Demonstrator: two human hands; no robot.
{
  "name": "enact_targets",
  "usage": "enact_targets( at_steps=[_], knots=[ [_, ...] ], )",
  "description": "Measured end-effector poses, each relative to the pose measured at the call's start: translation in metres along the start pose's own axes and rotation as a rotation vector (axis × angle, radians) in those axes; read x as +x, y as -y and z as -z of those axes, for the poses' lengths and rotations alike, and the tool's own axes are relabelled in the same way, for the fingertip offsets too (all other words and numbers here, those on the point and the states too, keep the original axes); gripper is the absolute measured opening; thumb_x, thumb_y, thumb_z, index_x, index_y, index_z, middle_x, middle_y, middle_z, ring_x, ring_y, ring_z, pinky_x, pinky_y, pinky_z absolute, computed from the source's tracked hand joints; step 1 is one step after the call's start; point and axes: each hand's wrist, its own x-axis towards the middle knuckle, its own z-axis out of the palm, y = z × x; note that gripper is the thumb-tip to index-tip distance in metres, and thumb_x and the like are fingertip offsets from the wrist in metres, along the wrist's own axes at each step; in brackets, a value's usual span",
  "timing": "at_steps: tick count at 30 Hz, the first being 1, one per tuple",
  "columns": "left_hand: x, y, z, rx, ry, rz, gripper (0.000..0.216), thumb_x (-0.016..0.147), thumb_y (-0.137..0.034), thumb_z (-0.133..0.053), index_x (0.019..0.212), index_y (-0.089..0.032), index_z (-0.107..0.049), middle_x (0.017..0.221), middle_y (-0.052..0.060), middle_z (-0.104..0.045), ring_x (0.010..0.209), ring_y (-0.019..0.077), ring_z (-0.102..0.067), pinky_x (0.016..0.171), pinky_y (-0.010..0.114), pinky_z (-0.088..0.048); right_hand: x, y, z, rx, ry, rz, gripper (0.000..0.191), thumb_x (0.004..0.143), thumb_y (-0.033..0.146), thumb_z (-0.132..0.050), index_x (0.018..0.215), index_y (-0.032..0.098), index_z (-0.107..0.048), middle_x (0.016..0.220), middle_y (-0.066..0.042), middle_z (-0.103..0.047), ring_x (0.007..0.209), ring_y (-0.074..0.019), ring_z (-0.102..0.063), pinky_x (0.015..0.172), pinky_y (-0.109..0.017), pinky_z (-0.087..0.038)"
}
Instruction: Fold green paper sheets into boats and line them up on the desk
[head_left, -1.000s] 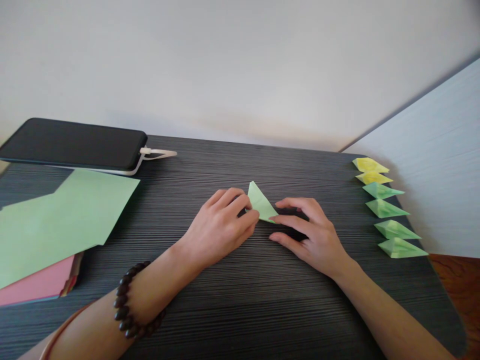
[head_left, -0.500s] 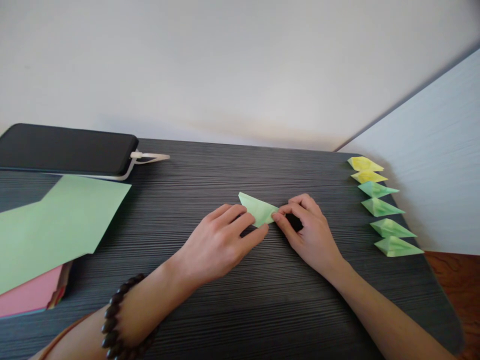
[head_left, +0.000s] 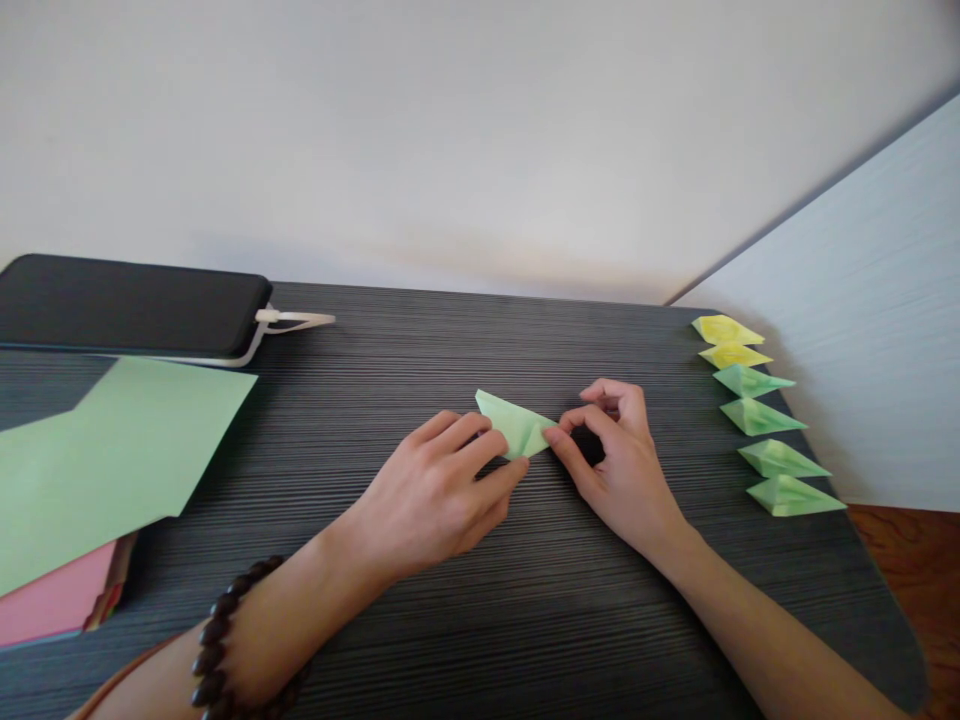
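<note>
A small piece of folded light green paper [head_left: 514, 424] is held just above or on the dark table, between my two hands. My left hand [head_left: 442, 480] grips its lower left side, fingers curled round the edge, with the thumb mostly hidden. My right hand [head_left: 615, 450] pinches the paper's right tip between thumb and index finger, the other fingers bent and raised. A crease runs across the paper near that tip. Along the table's right side lie several folded paper pieces, green ones [head_left: 784, 458] nearer me and yellow ones [head_left: 727, 330] farther back.
Light green sheets [head_left: 150, 430] lie at the left over a stack of coloured paper [head_left: 60, 595] with pink on top. Behind them a black phone [head_left: 127, 305] rests on a white object, with a white cable [head_left: 300, 320] plugged in. A wall bounds the table's [head_left: 390, 340] back edge.
My left fingers have shifted slightly down and left on the paper, and more of its creased face shows. My right hand's free fingers have lifted while its pinch stays at the tip.
</note>
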Motion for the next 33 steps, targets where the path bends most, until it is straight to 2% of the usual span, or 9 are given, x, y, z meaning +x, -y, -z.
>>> enact_targets(
  at_steps=[5, 10, 16, 26, 33],
  knots=[
    [0.002, -0.002, 0.000, 0.020, 0.045, 0.014, 0.032, 0.089, -0.020, -0.049, 0.120, -0.022, -0.056, 0.095, 0.006, -0.061, 0.094, 0.0221, -0.055, 0.081, 0.039, -0.049, 0.000, -0.001, -0.003, 0.000, 0.005, -0.020, 0.017, 0.081, 0.037, -0.061, 0.080, 0.020, -0.058, 0.106, -0.009, -0.045, 0.096, -0.0237, -0.051, 0.085, -0.044, -0.047],
    [0.002, -0.002, -0.001, 0.024, 0.068, 0.030, 0.031, 0.088, -0.021, -0.047, 0.117, -0.022, -0.058, 0.091, 0.006, -0.059, 0.089, 0.0224, -0.054, 0.077, 0.039, -0.050, 0.001, -0.001, -0.001, 0.022, 0.024, -0.020, 0.015, 0.081, 0.035, -0.060, 0.079, 0.021, -0.057, 0.104, -0.008, -0.047, 0.100, -0.0250, -0.051, 0.088, -0.046, -0.045],
    [0.003, -0.001, -0.001, 0.023, 0.075, 0.030, 0.031, 0.088, -0.021, -0.048, 0.117, -0.023, -0.058, 0.090, 0.006, -0.058, 0.088, 0.0225, -0.054, 0.076, 0.039, -0.050, 0.002, 0.001, 0.005, 0.051, 0.092, -0.022, 0.013, 0.083, 0.032, -0.057, 0.080, 0.020, -0.059, 0.111, -0.009, -0.048, 0.097, -0.0232, -0.051, 0.090, -0.045, -0.043],
    [0.002, -0.001, 0.000, 0.028, 0.057, 0.020, 0.029, 0.088, -0.020, -0.049, 0.115, -0.024, -0.060, 0.091, 0.005, -0.059, 0.089, 0.0228, -0.055, 0.076, 0.038, -0.050, 0.003, 0.001, 0.012, 0.048, 0.185, -0.002, 0.012, 0.084, 0.028, -0.056, 0.077, 0.020, -0.061, 0.119, -0.008, -0.047, 0.098, -0.0222, -0.049, 0.091, -0.044, -0.042],
    [0.003, -0.003, 0.000, 0.080, 0.024, 0.061, 0.026, 0.087, -0.022, -0.051, 0.110, -0.026, -0.062, 0.086, 0.003, -0.060, 0.085, 0.0220, -0.056, 0.069, 0.036, -0.049, 0.007, 0.001, 0.019, 0.118, 0.292, 0.046, 0.012, 0.086, 0.029, -0.056, 0.081, 0.021, -0.065, 0.127, -0.006, -0.045, 0.101, -0.0217, -0.047, 0.094, -0.043, -0.040]
  ],
)
